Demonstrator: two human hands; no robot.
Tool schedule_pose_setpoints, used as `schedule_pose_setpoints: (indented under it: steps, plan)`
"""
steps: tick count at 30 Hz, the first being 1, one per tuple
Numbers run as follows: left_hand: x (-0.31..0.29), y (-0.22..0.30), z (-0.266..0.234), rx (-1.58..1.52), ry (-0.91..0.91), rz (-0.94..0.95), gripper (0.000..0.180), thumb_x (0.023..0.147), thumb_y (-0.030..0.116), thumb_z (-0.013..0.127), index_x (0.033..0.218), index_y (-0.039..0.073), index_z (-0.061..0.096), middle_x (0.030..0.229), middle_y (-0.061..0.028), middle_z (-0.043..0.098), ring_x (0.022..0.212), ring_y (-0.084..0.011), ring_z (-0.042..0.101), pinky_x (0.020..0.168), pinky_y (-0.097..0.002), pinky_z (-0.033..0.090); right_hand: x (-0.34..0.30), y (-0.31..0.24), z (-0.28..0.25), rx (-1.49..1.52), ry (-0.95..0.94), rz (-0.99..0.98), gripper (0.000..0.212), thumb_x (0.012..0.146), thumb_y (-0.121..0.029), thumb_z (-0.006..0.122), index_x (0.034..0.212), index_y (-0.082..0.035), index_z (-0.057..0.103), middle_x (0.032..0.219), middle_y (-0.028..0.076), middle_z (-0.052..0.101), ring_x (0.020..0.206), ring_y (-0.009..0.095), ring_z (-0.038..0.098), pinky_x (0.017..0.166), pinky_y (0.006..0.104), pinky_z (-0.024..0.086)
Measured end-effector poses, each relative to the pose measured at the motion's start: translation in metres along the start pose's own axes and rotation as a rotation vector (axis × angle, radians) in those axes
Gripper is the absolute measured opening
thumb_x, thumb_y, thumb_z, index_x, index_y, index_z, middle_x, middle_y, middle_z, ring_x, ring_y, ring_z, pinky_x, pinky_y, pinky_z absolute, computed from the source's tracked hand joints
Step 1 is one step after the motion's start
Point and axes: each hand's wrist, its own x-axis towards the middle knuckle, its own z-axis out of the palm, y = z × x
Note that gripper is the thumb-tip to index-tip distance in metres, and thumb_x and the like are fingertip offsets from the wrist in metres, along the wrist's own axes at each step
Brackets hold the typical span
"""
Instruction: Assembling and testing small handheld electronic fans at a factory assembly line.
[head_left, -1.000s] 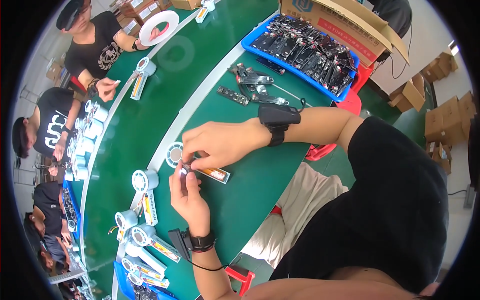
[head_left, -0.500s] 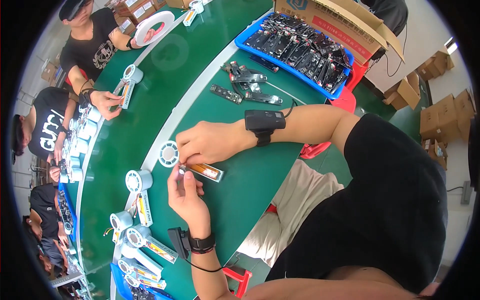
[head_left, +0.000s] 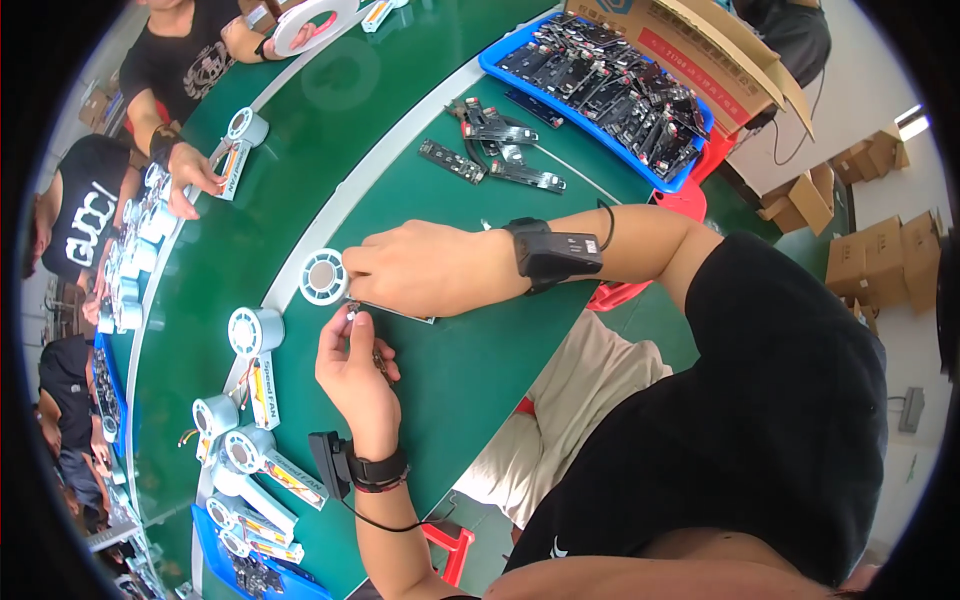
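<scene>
My left hand [head_left: 362,385] is closed around a small dark circuit board [head_left: 383,366], which shows between fingers and palm. A small white-and-dark end sticks up at its fingertips. Just above it, my right hand [head_left: 425,268] is closed, fingers bent down close to the left fingertips; what they pinch is hidden. Beneath the right hand lies a white handheld fan. Its round slotted head [head_left: 325,277] shows to the left of the fingers, and only the end of its handle [head_left: 418,317] peeks out below the hand.
Several white fans [head_left: 255,331] with open handles and loose wires lie along the left. Loose circuit boards [head_left: 495,150] lie beyond my right hand, beside a blue tray [head_left: 600,100] full of them and a cardboard box [head_left: 680,50]. Across the green table, a person's hand [head_left: 192,175] touches a fan.
My right hand has come further over the fan's handle, covering most of it. Its wrist has rolled. My left hand stays close below, still holding the board.
</scene>
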Motion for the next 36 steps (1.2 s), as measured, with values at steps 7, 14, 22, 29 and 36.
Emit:
schedule_pose_setpoints:
  steps: [7,14,22,29,36]
  plan:
    - [0.003,0.011,0.005,0.083,-0.052,0.03,0.028,0.097,0.012,0.067,0.119,-0.005,0.062,0.08,-0.0028,0.061,0.057,-0.007,0.054,0.042,-0.0206,0.039,0.001,0.0,-0.004,0.007,-0.057,0.102,0.012,0.088,-0.014,0.064,0.092,-0.003,0.067,0.094,0.009,0.058,0.082,0.028,0.065,0.063,0.04,0.055]
    - [0.004,0.013,-0.01,0.159,-0.097,0.047,0.026,0.096,0.009,0.066,0.117,-0.006,0.063,0.083,-0.0034,0.064,0.06,-0.0076,0.057,0.05,-0.0216,0.047,0.001,0.002,0.008,0.125,-0.01,0.149,0.015,0.094,-0.02,0.062,0.09,-0.007,0.069,0.088,0.008,0.061,0.079,0.03,0.066,0.06,0.0428,0.053]
    - [0.014,0.017,-0.026,-0.127,-0.189,-0.192,0.022,0.096,0.007,0.063,0.116,-0.004,0.063,0.086,-0.0046,0.066,0.065,-0.0094,0.062,0.054,-0.0235,0.052,0.002,0.0,-0.025,0.182,-0.272,0.24,0.02,0.094,-0.025,0.061,0.093,-0.006,0.068,0.086,0.012,0.064,0.079,0.032,0.067,0.064,0.0463,0.053]
    - [0.008,0.005,-0.007,-0.182,-0.084,-0.063,0.018,0.097,0.006,0.063,0.113,-0.002,0.06,0.091,-0.0055,0.065,0.07,-0.011,0.063,0.055,-0.0255,0.056,0.007,0.029,0.001,0.625,-0.085,0.388,0.023,0.089,-0.022,0.065,0.099,-0.001,0.065,0.092,0.017,0.069,0.083,0.033,0.068,0.07,0.0431,0.053]
    - [0.007,0.002,0.023,-0.213,0.038,-0.004,0.015,0.096,0.006,0.064,0.107,0.0,0.055,0.091,-0.0063,0.064,0.073,-0.0121,0.063,0.055,-0.0278,0.058,0.01,0.033,0.012,0.698,-0.153,0.503,0.024,0.086,-0.02,0.067,0.096,0.001,0.064,0.089,0.016,0.071,0.083,0.029,0.07,0.07,0.0404,0.053]
